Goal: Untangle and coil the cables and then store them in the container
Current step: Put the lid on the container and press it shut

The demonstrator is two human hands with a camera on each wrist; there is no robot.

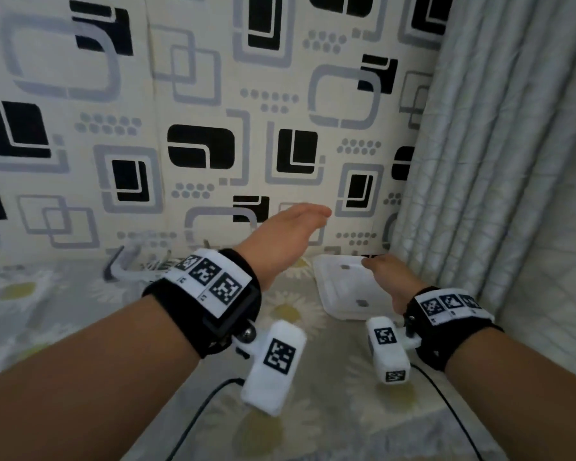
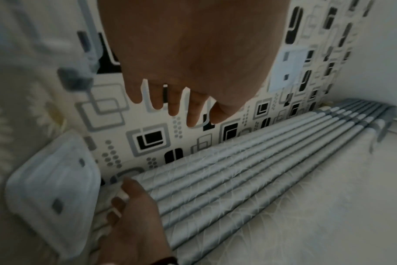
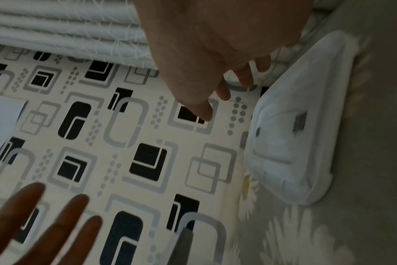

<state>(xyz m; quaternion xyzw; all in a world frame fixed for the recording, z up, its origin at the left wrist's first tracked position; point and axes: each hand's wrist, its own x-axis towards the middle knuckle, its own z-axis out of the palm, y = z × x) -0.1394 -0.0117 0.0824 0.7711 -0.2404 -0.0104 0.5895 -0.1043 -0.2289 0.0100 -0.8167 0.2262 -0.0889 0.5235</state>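
Observation:
A white plastic container [image 1: 338, 287] with its lid on lies on the flowered sheet near the curtain, also seen in the left wrist view [image 2: 52, 188] and the right wrist view [image 3: 283, 143]. My right hand [image 1: 384, 272] hovers at its far right edge with relaxed fingers [image 3: 222, 91] and holds nothing. My left hand [image 1: 290, 227] is raised in front of the patterned wall, fingers [image 2: 175, 102] straight, palm empty. A blurred heap of white and grey cables [image 1: 137, 262] lies at the wall to the left, partly hidden behind my left wristband. A grey plug [image 2: 74, 78] shows there.
A patterned black, grey and cream wall [image 1: 213, 128] closes the back. A pleated grey curtain [image 1: 496, 161] hangs on the right, just past the container. Thin black leads [image 1: 200, 414] run from the wrist cameras across the sheet in front.

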